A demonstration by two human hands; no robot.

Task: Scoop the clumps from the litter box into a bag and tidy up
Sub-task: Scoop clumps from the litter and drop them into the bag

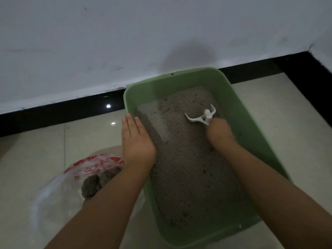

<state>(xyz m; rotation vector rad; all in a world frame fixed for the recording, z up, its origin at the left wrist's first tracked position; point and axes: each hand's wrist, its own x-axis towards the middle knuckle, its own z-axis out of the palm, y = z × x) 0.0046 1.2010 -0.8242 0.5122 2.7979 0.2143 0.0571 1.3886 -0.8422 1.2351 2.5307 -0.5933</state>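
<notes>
A green litter box stands on the tiled floor against the wall, holding grey litter piled toward its middle and far end. My right hand is inside the box, shut on the handle of a white scoop whose head is dug into the litter at the far right. My left hand rests over the box's left rim, fingers together and extended; whether it grips the rim I cannot tell. Left of the box lies a clear plastic bag with red print, holding dark grey clumps.
A white wall with a black skirting runs behind the box, turning a corner at the far right. Glossy beige floor tiles surround the box and bag.
</notes>
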